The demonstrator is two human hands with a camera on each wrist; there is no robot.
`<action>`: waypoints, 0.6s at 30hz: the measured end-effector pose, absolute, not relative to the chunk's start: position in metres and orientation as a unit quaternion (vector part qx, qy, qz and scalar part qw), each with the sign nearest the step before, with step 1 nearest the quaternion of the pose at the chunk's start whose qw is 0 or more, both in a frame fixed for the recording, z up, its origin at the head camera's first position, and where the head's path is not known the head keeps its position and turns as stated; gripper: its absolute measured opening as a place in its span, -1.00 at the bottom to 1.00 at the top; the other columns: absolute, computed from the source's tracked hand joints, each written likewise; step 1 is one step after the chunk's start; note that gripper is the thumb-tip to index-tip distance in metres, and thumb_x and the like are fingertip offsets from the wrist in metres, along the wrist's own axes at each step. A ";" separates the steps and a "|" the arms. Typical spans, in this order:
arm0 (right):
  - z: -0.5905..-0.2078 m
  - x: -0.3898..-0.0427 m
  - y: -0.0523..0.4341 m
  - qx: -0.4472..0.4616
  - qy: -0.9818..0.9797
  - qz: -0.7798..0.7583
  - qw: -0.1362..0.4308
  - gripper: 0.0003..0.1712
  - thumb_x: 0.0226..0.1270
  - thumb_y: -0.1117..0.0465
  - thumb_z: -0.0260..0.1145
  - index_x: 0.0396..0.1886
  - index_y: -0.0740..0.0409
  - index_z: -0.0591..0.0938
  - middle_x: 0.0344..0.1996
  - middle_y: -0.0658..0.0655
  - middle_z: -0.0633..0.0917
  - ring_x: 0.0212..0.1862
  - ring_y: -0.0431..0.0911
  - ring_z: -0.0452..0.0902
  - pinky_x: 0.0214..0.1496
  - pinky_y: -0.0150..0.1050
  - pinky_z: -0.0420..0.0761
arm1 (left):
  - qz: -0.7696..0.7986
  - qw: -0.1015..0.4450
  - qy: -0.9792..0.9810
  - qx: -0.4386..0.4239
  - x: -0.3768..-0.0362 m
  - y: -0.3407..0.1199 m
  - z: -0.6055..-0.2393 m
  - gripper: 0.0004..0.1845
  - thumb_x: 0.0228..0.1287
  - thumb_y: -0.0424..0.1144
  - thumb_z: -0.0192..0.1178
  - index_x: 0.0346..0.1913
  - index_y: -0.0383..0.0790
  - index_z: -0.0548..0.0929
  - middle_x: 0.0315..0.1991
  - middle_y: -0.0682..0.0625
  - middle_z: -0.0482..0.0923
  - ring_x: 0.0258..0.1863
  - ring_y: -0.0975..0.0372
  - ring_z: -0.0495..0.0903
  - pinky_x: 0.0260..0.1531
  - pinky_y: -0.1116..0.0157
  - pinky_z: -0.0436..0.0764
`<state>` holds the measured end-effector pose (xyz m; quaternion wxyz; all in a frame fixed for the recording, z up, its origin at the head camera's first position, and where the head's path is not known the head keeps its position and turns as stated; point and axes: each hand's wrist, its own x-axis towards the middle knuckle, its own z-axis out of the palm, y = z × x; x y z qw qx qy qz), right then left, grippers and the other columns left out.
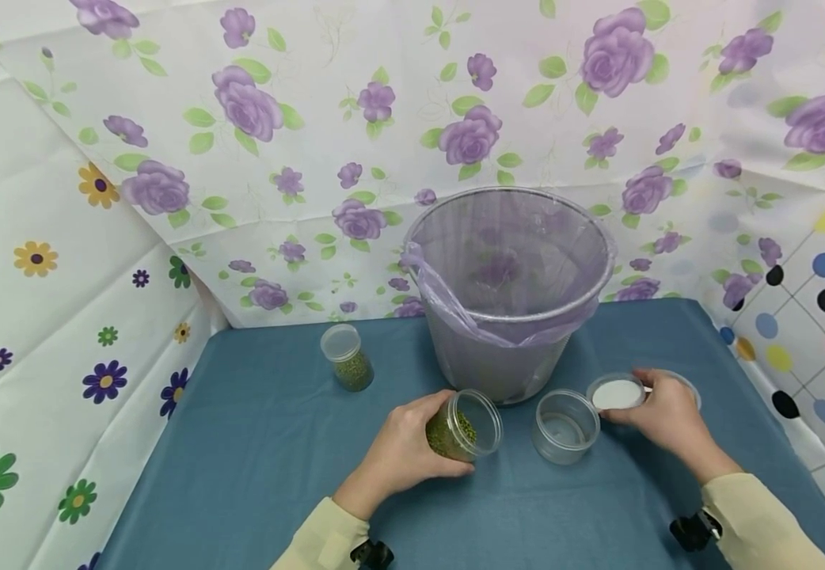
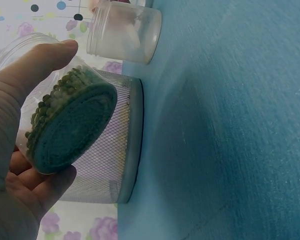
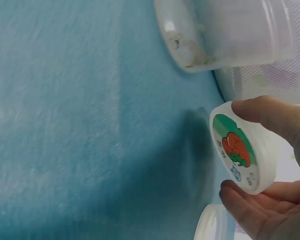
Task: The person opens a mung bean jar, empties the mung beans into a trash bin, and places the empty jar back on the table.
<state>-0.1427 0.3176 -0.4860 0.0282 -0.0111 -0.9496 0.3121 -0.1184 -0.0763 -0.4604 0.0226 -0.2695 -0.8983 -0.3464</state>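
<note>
My left hand (image 1: 412, 439) grips a clear plastic jar (image 1: 473, 427) partly filled with small green beans (image 2: 60, 95). The jar is tilted to the right, its open mouth facing the camera and its base off the table. My right hand (image 1: 669, 416) pinches a round lid (image 1: 616, 394) by its rim, raised above the cloth. A red fruit label (image 3: 235, 147) shows on the lid's downward face in the right wrist view. Between the hands an open clear jar (image 1: 565, 427) stands upright, with a little residue in its bottom. Another lid (image 1: 690, 389) lies partly hidden behind my right hand.
A mesh waste bin (image 1: 501, 364) with a purple bag over its rim stands behind the jars. Another jar of green beans (image 1: 351, 368) stands at the back left. Blue cloth (image 1: 256, 451) covers the table, and flowered sheets (image 1: 298, 119) hang behind and beside it.
</note>
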 end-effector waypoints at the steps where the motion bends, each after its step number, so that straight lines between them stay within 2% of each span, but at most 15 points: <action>1: -0.487 -0.143 0.318 -0.010 -0.953 0.300 0.034 0.13 -0.28 -0.21 0.56 0.16 0.51 0.42 -0.01 0.52 0.55 -0.12 0.27 0.56 -0.29 0.00 0.61 | -0.346 0.023 -0.898 -0.270 -0.119 -0.076 -0.460 -0.08 -0.35 0.37 0.40 0.24 0.32 0.33 0.08 0.33 0.48 0.02 0.43 0.51 -0.01 0.31 0.58; 5: -0.494 -0.142 0.319 -0.013 -0.963 0.266 0.040 0.06 -0.38 -0.19 0.60 0.01 0.53 0.52 -0.16 0.51 0.62 -0.22 0.25 0.57 -0.32 0.04 0.56 | -0.345 0.021 -0.899 -0.268 -0.119 -0.076 -0.460 -0.08 -0.35 0.45 0.33 0.24 0.33 0.33 0.08 0.35 0.48 0.02 0.44 0.51 -0.01 0.31 0.59; 7: -0.497 -0.142 0.319 -0.015 -0.965 0.259 0.036 0.04 -0.40 -0.14 0.62 0.00 0.54 0.52 -0.17 0.51 0.62 -0.23 0.25 0.56 -0.32 0.05 0.55 | -0.345 0.021 -0.900 -0.267 -0.118 -0.077 -0.460 -0.08 -0.35 0.44 0.34 0.23 0.34 0.33 0.08 0.35 0.48 0.02 0.44 0.51 -0.01 0.31 0.59; 12: -0.500 -0.142 0.317 -0.022 -0.969 0.245 0.029 -0.03 -0.42 -0.12 0.62 -0.04 0.49 0.56 -0.23 0.46 0.65 -0.30 0.18 0.58 -0.37 0.02 0.55 | -0.347 0.023 -0.901 -0.261 -0.118 -0.078 -0.460 -0.07 -0.37 0.31 0.45 0.24 0.33 0.33 0.08 0.33 0.49 0.02 0.42 0.51 -0.01 0.31 0.58; 18: -0.501 -0.141 0.313 -0.020 -0.973 0.227 0.015 -0.14 -0.45 -0.19 0.61 -0.20 0.37 0.62 -0.38 0.32 0.68 -0.42 0.03 0.56 -0.43 -0.04 0.52 | -0.345 0.026 -0.902 -0.259 -0.117 -0.078 -0.459 -0.06 -0.37 0.21 0.51 0.24 0.30 0.34 0.08 0.31 0.49 0.03 0.41 0.52 0.00 0.30 0.58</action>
